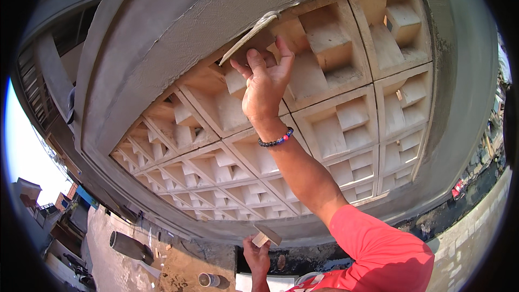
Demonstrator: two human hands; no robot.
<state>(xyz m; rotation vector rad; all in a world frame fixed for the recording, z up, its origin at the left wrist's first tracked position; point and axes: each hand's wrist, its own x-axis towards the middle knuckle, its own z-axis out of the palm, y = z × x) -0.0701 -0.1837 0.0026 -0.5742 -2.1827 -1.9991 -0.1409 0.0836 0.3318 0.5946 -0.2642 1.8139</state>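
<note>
Many pale lattice blocks are filling the wall; up by their grey plaster border, the right hand is curving parted fingers just beside a thin pale strip, and whether they are gripping it I cannot tell; lower down, the left hand is pinching a small flat board.

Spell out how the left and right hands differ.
The right hand is raised before the pale block screen; the left hand is lower in the picture. The right hand has a beaded bracelet at its wrist; the left hand shows none. The left hand grips a small pale piece; the right hand is beside a thin strip, its grip unclear. Both are bare.
</note>
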